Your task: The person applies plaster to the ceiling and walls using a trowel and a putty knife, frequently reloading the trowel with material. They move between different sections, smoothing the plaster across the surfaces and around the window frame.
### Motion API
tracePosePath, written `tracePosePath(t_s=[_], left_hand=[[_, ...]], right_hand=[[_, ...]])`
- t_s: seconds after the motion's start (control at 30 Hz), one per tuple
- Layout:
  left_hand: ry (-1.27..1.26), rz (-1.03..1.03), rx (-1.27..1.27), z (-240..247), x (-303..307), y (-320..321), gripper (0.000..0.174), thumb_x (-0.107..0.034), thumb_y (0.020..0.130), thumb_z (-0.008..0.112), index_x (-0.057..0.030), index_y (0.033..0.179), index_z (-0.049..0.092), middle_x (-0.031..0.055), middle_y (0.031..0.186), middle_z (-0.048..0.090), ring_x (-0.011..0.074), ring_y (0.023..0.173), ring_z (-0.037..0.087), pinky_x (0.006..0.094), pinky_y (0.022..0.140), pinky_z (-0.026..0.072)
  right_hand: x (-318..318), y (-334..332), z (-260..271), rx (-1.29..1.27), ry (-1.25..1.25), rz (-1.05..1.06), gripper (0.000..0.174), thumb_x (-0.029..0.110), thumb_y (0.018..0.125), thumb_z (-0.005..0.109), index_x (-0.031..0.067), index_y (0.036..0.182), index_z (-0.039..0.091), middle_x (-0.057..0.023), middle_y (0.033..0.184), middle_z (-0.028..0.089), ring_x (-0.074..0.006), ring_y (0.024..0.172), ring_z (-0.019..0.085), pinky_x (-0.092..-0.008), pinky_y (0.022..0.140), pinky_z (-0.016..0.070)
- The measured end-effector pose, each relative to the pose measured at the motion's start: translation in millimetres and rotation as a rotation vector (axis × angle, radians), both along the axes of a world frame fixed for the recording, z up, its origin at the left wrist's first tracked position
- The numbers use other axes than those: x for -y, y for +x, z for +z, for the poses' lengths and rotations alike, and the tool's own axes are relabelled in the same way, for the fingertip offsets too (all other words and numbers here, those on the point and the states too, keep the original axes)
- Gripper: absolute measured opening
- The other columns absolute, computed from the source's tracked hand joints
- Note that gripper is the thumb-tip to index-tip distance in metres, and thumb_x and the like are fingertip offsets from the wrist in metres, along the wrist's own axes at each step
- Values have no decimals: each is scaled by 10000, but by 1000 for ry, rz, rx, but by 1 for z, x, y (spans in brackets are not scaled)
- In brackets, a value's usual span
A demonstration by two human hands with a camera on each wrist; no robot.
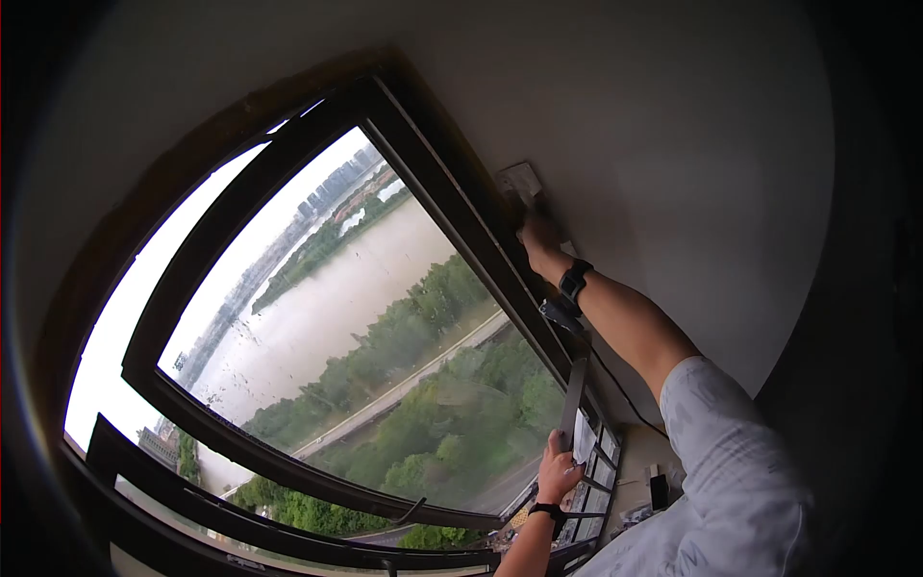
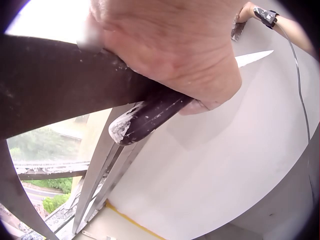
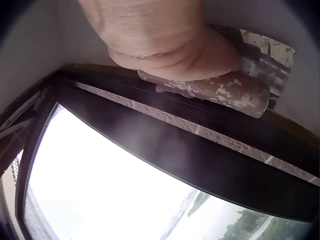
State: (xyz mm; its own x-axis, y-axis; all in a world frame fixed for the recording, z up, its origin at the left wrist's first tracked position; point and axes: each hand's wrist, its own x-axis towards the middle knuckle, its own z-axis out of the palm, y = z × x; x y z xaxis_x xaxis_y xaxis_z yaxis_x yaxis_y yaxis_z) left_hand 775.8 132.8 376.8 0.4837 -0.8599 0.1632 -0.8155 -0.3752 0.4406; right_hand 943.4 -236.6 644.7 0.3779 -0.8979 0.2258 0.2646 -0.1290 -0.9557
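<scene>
My right hand (image 1: 541, 236) grips a plaster-spotted wooden handle (image 3: 242, 92) of a trowel. Its metal blade (image 1: 520, 180) lies against the grey wall beside the dark window frame. In the right wrist view the blade (image 3: 275, 57) is smeared and partly hidden by the hand. Lower down, my left hand (image 1: 558, 471) holds a flat tool (image 1: 574, 399) that extends upward. The left wrist view shows its dark handle (image 2: 150, 120), crusted white at the end, under the palm. A pale pointed part (image 2: 255, 58) sticks out beyond this hand.
The dark-framed window sash (image 1: 240, 452) tilts open beside both arms, with a river and trees outside. A thin cable (image 1: 615, 380) hangs along the wall (image 1: 683, 192) from the right wrist. Small things, including a black object (image 1: 658, 489), lie lower right.
</scene>
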Motion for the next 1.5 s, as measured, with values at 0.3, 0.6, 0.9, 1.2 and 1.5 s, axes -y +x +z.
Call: tracePosePath(t_s=[0.3,0.6,0.9,1.2,1.5], left_hand=[[-44,-52,90,-1,1,1,275,-227,685,671,-10,844,725,228,1478,336,459,1150,524,466,998,453],[-46,-6,2,2,2,-1,268,-224,675,663,-15,830,728,238,1466,342,462,1136,531,473,976,471],[34,2,-25,4,0,-3,326,-230,693,679,-15,934,726,223,1473,321,466,1141,531,471,994,461],[90,-7,-2,3,1,1,296,-247,706,673,1,858,728,254,1488,311,475,1134,534,475,981,469],[-46,-10,58,-2,3,-5,296,-228,720,674,-115,982,751,219,1471,333,464,1200,500,465,1005,449]], right_hand=[[-6,-98,40,-648,-255,-600,156,181,976,567,78,1011,679,-70,962,684,-186,891,691,-305,679,541],[16,-63,6,138,317,461,262,316,948,454,97,872,576,-36,726,554,-158,610,521,-344,598,413],[-21,-40,36,-14,221,-21,279,321,963,473,80,915,605,-74,782,604,-166,667,566,-336,578,440],[-8,7,-26,-577,-529,-441,211,178,988,490,47,1014,652,-142,1001,681,-254,901,680,-377,731,540],[-51,-56,57,-447,-317,-569,202,137,950,512,5,985,661,-235,1004,687,-358,945,685,-437,794,547]])
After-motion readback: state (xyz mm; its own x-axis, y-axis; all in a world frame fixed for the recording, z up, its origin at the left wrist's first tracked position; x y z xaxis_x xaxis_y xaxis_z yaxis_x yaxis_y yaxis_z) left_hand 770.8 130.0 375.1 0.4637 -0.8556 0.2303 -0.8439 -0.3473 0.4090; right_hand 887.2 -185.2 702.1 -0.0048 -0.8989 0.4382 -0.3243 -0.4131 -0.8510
